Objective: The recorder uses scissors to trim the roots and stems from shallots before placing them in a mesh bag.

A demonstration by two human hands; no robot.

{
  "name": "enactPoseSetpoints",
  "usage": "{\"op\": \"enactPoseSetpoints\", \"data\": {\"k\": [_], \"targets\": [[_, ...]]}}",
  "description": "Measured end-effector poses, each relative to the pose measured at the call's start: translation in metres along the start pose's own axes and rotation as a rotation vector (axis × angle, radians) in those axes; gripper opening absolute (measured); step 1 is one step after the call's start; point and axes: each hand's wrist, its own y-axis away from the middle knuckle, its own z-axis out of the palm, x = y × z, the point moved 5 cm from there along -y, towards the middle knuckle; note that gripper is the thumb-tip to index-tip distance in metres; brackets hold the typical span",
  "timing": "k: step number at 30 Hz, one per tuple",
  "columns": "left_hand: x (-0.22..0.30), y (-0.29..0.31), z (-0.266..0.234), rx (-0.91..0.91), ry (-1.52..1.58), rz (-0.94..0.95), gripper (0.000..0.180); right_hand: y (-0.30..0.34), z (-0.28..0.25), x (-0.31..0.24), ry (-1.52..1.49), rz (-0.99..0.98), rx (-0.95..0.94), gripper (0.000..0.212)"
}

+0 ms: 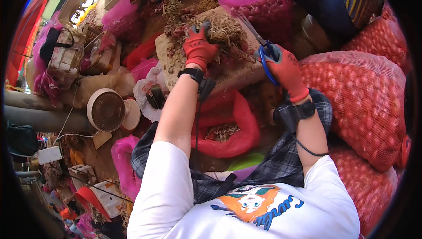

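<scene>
My left hand [200, 49], in a red glove with dark fingertips, is closed on dry stems at the near left side of a heap of dried shallots [228, 31]. The straw-coloured tops and roots partly hide what lies between its fingers. The heap rests on a pale, dirt-strewn block [166, 56]. To the right of it, my right hand [285, 69], gloved the same way, grips scissors [273, 72] by their blue handles. Their long metal blades point up and left, parted a little, beside the heap and apart from the stems.
Below the block an open red mesh bag [246, 140] holds dry trimmings. Full red net sacks of bulbs [351, 98] crowd my right side. A pink bag of shallots [268, 12] stands beyond the scissors. At left are a small round fan [107, 110] and a white plastic bag [149, 87].
</scene>
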Motion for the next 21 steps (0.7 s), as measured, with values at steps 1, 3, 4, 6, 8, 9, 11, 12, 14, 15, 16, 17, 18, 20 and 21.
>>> {"op": "enactPoseSetpoints", "data": {"k": [1, 3, 4, 6, 8, 9, 11, 12, 14, 15, 16, 17, 18, 20, 21], "targets": [[-0.007, -0.008, 0.002, 0.013, 0.132, -0.021, 0.081, -0.002, -0.003, 0.004, -0.044, 0.016, 0.035, 0.043], [-0.027, -0.013, 0.016, 0.11, 0.215, 0.007, 0.07, -0.004, -0.004, 0.004, -0.055, 0.019, 0.043, 0.044], [-0.041, -0.013, 0.021, 0.179, 0.377, 0.0, 0.064, -0.004, -0.005, 0.004, -0.064, 0.019, 0.04, 0.045], [-0.057, -0.01, 0.018, 0.238, 0.54, -0.005, 0.058, -0.006, -0.002, 0.005, -0.078, 0.048, 0.047, 0.046], [-0.075, -0.003, 0.016, 0.104, 1.255, -0.101, 0.043, -0.005, 0.0, 0.01, -0.09, 0.066, 0.042, 0.047], [-0.092, 0.001, 0.005, 0.108, 1.251, -0.094, 0.043, -0.005, 0.002, 0.012, -0.087, 0.038, 0.053, 0.047], [-0.106, 0.017, -0.017, 0.153, 0.583, 0.351, 0.031, -0.005, 0.003, 0.008, -0.091, 0.004, 0.064, 0.046], [-0.109, 0.029, -0.022, 0.212, 0.366, 0.481, 0.027, -0.004, 0.003, 0.005, -0.068, -0.005, 0.056, 0.047], [-0.059, 0.038, -0.034, -0.227, 1.205, 0.251, 0.027, -0.002, 0.002, 0.013, -0.027, 0.007, 0.059, 0.047], [-0.039, 0.048, -0.044, -0.388, 2.016, -0.268, 0.028, -0.002, 0.006, 0.013, 0.004, 0.011, 0.029, 0.047], [-0.043, 0.052, -0.042, -0.412, 2.028, -0.301, 0.027, -0.002, 0.009, 0.013, 0.036, 0.015, 0.0, 0.047], [-0.067, 0.051, -0.028, -0.422, 1.883, -0.256, 0.027, 0.0, 0.01, 0.011, 0.037, 0.013, -0.002, 0.047], [-0.103, 0.05, -0.021, -0.398, 1.707, -0.209, 0.026, 0.001, 0.011, -0.001, 0.017, -0.012, -0.02, 0.048], [-0.18, 0.044, 0.011, -0.265, 1.192, -0.02, 0.025, 0.008, 0.019, -0.014, -0.004, -0.05, -0.048, 0.049], [-0.203, 0.046, 0.021, -0.196, 1.047, 0.059, 0.025, 0.01, 0.025, -0.013, 0.043, -0.091, -0.015, 0.05]]}}
